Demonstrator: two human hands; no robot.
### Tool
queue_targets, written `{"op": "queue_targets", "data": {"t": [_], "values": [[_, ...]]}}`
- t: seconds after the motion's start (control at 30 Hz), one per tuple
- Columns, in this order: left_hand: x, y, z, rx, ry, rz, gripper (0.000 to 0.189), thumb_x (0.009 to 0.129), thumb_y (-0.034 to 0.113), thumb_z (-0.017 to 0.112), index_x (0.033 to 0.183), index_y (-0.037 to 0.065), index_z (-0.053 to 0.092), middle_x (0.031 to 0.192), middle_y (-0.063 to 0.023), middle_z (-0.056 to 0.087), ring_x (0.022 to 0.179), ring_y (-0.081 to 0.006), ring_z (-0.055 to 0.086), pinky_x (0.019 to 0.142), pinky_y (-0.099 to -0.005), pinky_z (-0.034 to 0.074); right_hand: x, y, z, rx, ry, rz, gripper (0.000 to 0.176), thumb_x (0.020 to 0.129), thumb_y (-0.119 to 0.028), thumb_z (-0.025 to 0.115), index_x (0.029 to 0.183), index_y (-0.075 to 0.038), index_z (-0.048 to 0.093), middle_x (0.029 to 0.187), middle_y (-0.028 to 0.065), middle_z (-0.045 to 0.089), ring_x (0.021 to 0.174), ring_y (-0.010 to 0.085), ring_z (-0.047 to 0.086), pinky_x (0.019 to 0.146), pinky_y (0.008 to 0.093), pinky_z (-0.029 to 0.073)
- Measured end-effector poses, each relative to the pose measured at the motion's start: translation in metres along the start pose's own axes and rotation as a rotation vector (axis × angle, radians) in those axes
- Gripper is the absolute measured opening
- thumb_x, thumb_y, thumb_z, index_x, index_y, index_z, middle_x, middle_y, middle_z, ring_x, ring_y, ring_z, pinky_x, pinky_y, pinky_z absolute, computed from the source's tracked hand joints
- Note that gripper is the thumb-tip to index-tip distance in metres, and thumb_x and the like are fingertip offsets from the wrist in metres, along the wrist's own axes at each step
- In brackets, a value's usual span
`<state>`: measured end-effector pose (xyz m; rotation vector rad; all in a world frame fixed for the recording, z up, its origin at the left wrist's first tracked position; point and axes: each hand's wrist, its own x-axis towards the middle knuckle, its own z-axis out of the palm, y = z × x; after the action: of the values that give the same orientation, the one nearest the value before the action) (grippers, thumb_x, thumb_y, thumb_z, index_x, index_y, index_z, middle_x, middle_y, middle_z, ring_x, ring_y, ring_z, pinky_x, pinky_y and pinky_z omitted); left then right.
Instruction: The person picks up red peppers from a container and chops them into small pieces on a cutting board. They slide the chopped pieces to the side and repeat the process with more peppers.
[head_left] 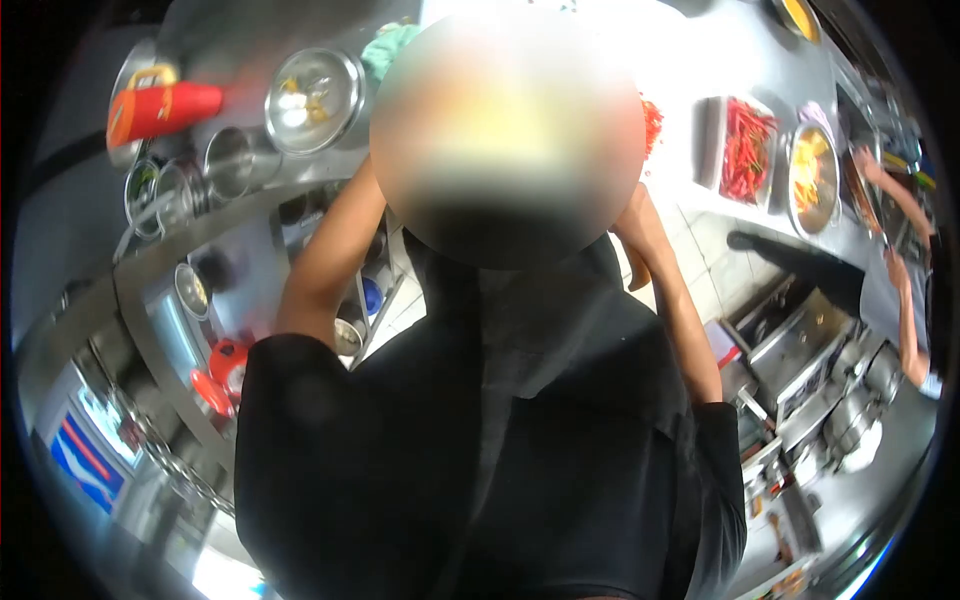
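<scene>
A round blurred patch covers the middle of the counter and hides most of what lies between my arms. My left forearm (335, 240) reaches up to its left edge, and my left hand is hidden there. Part of my right hand (630, 215) shows at the patch's lower right edge, with its fingers hidden. Chopped red pieces (652, 125) lie just above my right hand. Left of the patch are a round metal bowl (315, 100) with some yellowish bits and a green cloth (388, 48).
A tray of red strips (748, 150) and a bowl of yellow pieces (810, 180) stand at right. Beyond them another person's arm (900, 190) reaches over a pan. At left are a red container (165, 110) and a metal pot (230, 162). Shelves hold cookware below.
</scene>
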<state>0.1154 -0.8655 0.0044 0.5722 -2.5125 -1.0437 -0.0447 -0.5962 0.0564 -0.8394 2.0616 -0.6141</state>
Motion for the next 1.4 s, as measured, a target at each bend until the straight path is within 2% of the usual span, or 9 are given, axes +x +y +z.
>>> {"op": "queue_targets", "data": {"t": [0.2, 0.3, 0.4, 0.6, 0.73, 0.8, 0.93, 1.13, 1.4], "values": [[0.013, 0.023, -0.011, 0.360, 0.079, 0.171, 0.027, 0.074, 0.000, 0.062, 0.100, 0.004, 0.063, 0.099, -0.0090, 0.058, 0.100, -0.0281, 0.056, 0.081, -0.0361, 0.046, -0.027, 0.013, -0.006, -0.017, 0.015, 0.028, 0.018, 0.084, -0.012, 0.054, 0.091, 0.002, 0.044, 0.074, 0.0299, 0.056, 0.079, 0.0468, 0.056, 0.065, 0.0483, 0.042], [0.053, 0.002, 0.024, -0.163, 0.116, -0.232, 0.025, 0.071, 0.004, 0.064, 0.096, 0.000, 0.063, 0.106, -0.0140, 0.058, 0.100, -0.0317, 0.056, 0.079, -0.0420, 0.045, -0.027, 0.016, -0.008, 0.007, 0.057, 0.071, 0.019, 0.084, -0.012, 0.053, 0.095, 0.002, 0.046, 0.075, 0.0298, 0.057, 0.079, 0.0467, 0.056, 0.066, 0.0489, 0.042], [0.123, -0.022, 0.066, 0.357, 0.322, 0.149, 0.027, 0.070, 0.007, 0.064, 0.094, -0.005, 0.062, 0.097, -0.0196, 0.061, 0.087, -0.0337, 0.062, 0.072, -0.0409, 0.048, -0.024, 0.032, -0.002, -0.037, 0.064, 0.035, 0.026, 0.084, -0.012, 0.054, 0.106, 0.002, 0.049, 0.080, 0.0297, 0.059, 0.081, 0.0456, 0.058, 0.070, 0.0496, 0.044], [0.196, 0.034, 0.104, 0.209, -0.219, -0.196, 0.031, 0.068, -0.001, 0.060, 0.099, -0.002, 0.063, 0.076, -0.0147, 0.064, 0.076, -0.0241, 0.065, 0.071, -0.0321, 0.051, -0.038, 0.039, -0.008, 0.010, 0.066, -0.158, 0.023, 0.080, -0.009, 0.051, 0.101, 0.000, 0.051, 0.078, 0.0253, 0.061, 0.080, 0.0420, 0.060, 0.069, 0.0510, 0.046], [0.200, 0.115, 0.111, 0.472, -0.085, -0.022, 0.028, 0.071, 0.006, 0.065, 0.097, -0.003, 0.064, 0.084, -0.0182, 0.066, 0.077, -0.0278, 0.065, 0.069, -0.0346, 0.050, -0.038, 0.044, -0.017, -0.014, -0.029, -0.213, 0.034, 0.075, -0.004, 0.051, 0.109, 0.000, 0.050, 0.083, 0.0224, 0.063, 0.079, 0.0399, 0.062, 0.068, 0.0486, 0.049], [0.199, 0.165, 0.139, 0.192, -0.077, 0.350, 0.026, 0.074, 0.000, 0.060, 0.100, 0.002, 0.064, 0.088, -0.0146, 0.066, 0.081, -0.0277, 0.065, 0.072, -0.0327, 0.049, -0.035, 0.047, -0.024, 0.016, -0.088, -0.263, 0.034, 0.075, -0.004, 0.051, 0.109, 0.000, 0.050, 0.083, 0.0224, 0.063, 0.079, 0.0397, 0.062, 0.068, 0.0484, 0.049], [0.190, 0.257, 0.232, 0.255, -0.404, 0.573, 0.020, 0.076, 0.010, 0.064, 0.095, 0.008, 0.066, 0.083, -0.0127, 0.064, 0.078, -0.0276, 0.063, 0.072, -0.0359, 0.049, -0.037, 0.056, -0.026, 0.099, -0.110, -0.379, 0.028, 0.074, -0.004, 0.054, 0.102, 0.001, 0.049, 0.072, 0.0235, 0.060, 0.073, 0.0408, 0.061, 0.063, 0.0494, 0.047], [0.191, 0.312, 0.273, 0.547, -0.888, 0.361, 0.018, 0.077, 0.020, 0.065, 0.090, 0.008, 0.068, 0.081, -0.0140, 0.065, 0.080, -0.0306, 0.062, 0.071, -0.0410, 0.048, -0.051, 0.074, -0.049, 0.058, -0.164, -0.441, 0.031, 0.074, -0.004, 0.055, 0.105, 0.000, 0.049, 0.072, 0.0221, 0.061, 0.072, 0.0390, 0.062, 0.060, 0.0481, 0.048], [0.198, 0.286, 0.283, 0.598, -0.635, 0.370, 0.019, 0.075, 0.016, 0.067, 0.092, 0.009, 0.067, 0.084, -0.0122, 0.065, 0.081, -0.0295, 0.062, 0.072, -0.0405, 0.048, -0.057, 0.086, -0.062, 0.089, -0.123, -0.475, 0.031, 0.073, -0.002, 0.055, 0.104, 0.001, 0.048, 0.072, 0.0216, 0.060, 0.071, 0.0393, 0.061, 0.059, 0.0481, 0.048]]}}
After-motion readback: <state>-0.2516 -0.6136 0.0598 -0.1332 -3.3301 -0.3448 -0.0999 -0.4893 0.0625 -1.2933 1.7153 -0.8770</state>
